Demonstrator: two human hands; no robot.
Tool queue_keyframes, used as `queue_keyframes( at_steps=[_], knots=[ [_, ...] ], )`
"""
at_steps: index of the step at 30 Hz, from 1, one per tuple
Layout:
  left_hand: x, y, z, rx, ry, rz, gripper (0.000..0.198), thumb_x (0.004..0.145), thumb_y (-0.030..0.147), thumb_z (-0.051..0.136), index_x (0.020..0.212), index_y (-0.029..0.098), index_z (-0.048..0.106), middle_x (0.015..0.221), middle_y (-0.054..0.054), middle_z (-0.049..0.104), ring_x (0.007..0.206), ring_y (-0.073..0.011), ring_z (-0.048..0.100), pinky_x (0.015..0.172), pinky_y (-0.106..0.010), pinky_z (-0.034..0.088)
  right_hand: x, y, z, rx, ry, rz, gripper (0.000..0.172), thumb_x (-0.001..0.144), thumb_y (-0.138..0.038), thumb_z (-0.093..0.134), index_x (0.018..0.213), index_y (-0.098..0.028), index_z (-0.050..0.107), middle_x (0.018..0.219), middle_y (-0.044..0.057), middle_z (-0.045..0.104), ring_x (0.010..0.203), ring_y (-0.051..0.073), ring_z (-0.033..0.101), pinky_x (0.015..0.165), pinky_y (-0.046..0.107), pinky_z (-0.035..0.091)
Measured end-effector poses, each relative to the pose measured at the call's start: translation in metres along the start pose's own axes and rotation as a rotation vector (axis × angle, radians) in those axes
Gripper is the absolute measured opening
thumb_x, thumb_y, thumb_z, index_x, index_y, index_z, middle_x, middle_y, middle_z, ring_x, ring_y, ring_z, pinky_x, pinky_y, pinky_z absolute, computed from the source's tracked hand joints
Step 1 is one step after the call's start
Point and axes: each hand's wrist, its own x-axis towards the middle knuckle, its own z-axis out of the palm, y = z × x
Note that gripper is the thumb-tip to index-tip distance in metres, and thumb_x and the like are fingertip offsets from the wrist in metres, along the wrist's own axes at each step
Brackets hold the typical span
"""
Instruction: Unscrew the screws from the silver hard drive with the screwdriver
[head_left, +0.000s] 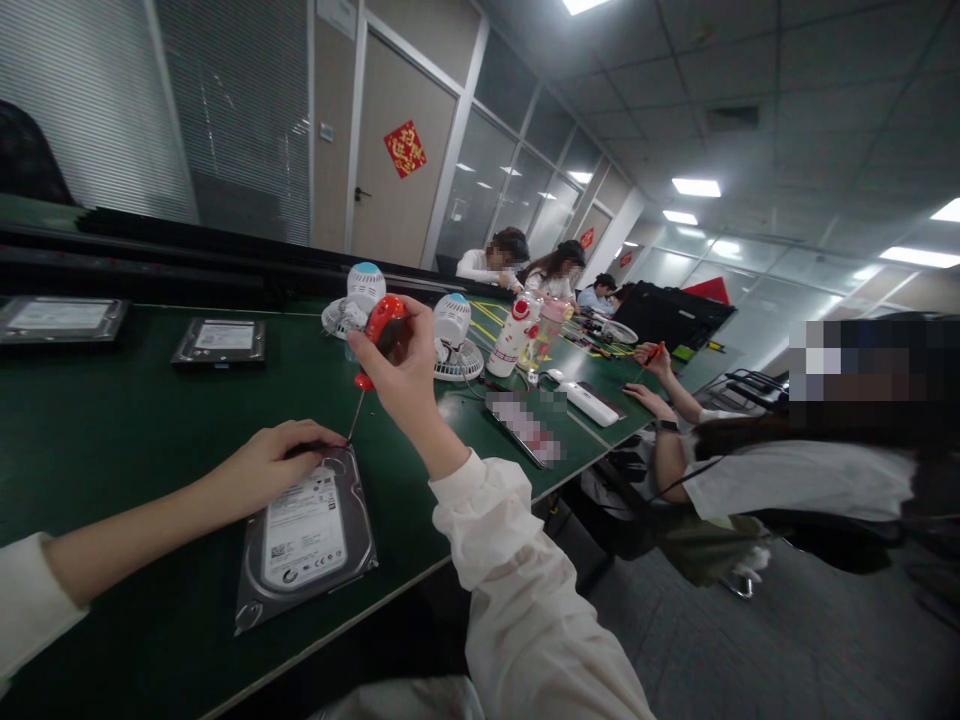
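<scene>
Right hand (pixel 405 375) clenched round red screwdriver (pixel 381 335), tip at hard drive (pixel 307 535) far corner, left hand (pixel 274 462) pressed flat on it, not gripping, hard drive at near edge of green table (pixel 112 430) — one screwdriver, two spare drives (pixel 221 340) behind, two fans (pixel 454 340)

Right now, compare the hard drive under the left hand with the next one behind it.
The near drive is pinned by the left hand, and the screwdriver in the right hand points at its corner; the far drive lies untouched. The near drive sits askew by the front edge of the green table; the far drive sits by the back rail. Both lie label up.
</scene>
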Motion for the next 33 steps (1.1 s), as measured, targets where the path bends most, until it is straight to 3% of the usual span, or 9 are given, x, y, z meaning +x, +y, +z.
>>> queue_keyframes(
  at_steps=[5, 8, 12, 18, 25, 29, 33],
  knots=[
    [0.003, -0.004, -0.001, 0.023, -0.029, 0.006, 0.043, 0.082, 0.039, 0.046, 0.112, 0.020, 0.071, 0.118, -0.007, 0.069, 0.114, -0.0294, 0.060, 0.106, -0.046, 0.044, -0.001, -0.001, 0.002, 0.174, -0.084, -0.048, 0.064, 0.087, -0.065, 0.048, 0.136, -0.025, 0.034, 0.127, 0.011, 0.055, 0.107, 0.017, 0.064, 0.100, 0.038, 0.057],
    [0.003, -0.006, 0.000, 0.039, -0.030, 0.030, 0.045, 0.082, 0.041, 0.045, 0.113, 0.019, 0.070, 0.119, -0.008, 0.069, 0.117, -0.0294, 0.059, 0.108, -0.047, 0.042, -0.001, -0.004, 0.002, 0.173, -0.075, -0.036, 0.063, 0.084, -0.061, 0.058, 0.132, -0.026, 0.037, 0.130, 0.010, 0.053, 0.111, 0.018, 0.062, 0.102, 0.039, 0.056],
    [0.002, -0.007, -0.001, 0.032, -0.043, 0.037, 0.043, 0.084, 0.039, 0.045, 0.114, 0.019, 0.070, 0.119, -0.008, 0.068, 0.116, -0.0288, 0.059, 0.107, -0.047, 0.043, 0.000, -0.006, 0.000, 0.104, -0.025, 0.005, 0.064, 0.078, -0.059, 0.068, 0.125, -0.027, 0.039, 0.125, 0.008, 0.054, 0.100, 0.016, 0.062, 0.096, 0.038, 0.059],
    [0.003, -0.008, -0.001, 0.029, -0.029, 0.031, 0.043, 0.084, 0.040, 0.047, 0.113, 0.021, 0.071, 0.120, -0.007, 0.069, 0.116, -0.0299, 0.060, 0.105, -0.048, 0.046, 0.000, 0.000, 0.002, 0.208, -0.141, -0.030, 0.066, 0.085, -0.071, 0.044, 0.134, -0.028, 0.034, 0.127, 0.010, 0.055, 0.115, 0.019, 0.062, 0.098, 0.039, 0.058],
    [0.005, -0.012, 0.001, 0.012, -0.012, 0.068, 0.042, 0.082, 0.041, 0.048, 0.110, 0.022, 0.073, 0.117, -0.007, 0.071, 0.115, -0.0308, 0.061, 0.106, -0.048, 0.046, 0.000, -0.001, 0.000, 0.122, 0.033, -0.017, 0.069, 0.076, -0.070, 0.062, 0.123, -0.025, 0.041, 0.110, 0.007, 0.057, 0.092, 0.016, 0.062, 0.087, 0.036, 0.060],
    [0.004, -0.013, 0.001, 0.008, -0.016, 0.051, 0.042, 0.083, 0.041, 0.048, 0.111, 0.022, 0.072, 0.118, -0.008, 0.070, 0.114, -0.0309, 0.062, 0.104, -0.049, 0.047, -0.002, 0.002, 0.000, 0.193, -0.086, -0.006, 0.071, 0.081, -0.071, 0.054, 0.134, -0.028, 0.033, 0.127, 0.010, 0.055, 0.109, 0.019, 0.063, 0.099, 0.040, 0.057],
    [0.004, -0.015, 0.001, 0.001, -0.018, 0.046, 0.041, 0.083, 0.041, 0.049, 0.112, 0.023, 0.072, 0.118, -0.007, 0.070, 0.114, -0.0297, 0.062, 0.103, -0.047, 0.048, -0.003, 0.003, 0.001, 0.279, -0.199, 0.030, 0.075, 0.084, -0.073, 0.046, 0.141, -0.029, 0.026, 0.138, 0.012, 0.050, 0.103, 0.018, 0.068, 0.099, 0.042, 0.057]
  ],
)
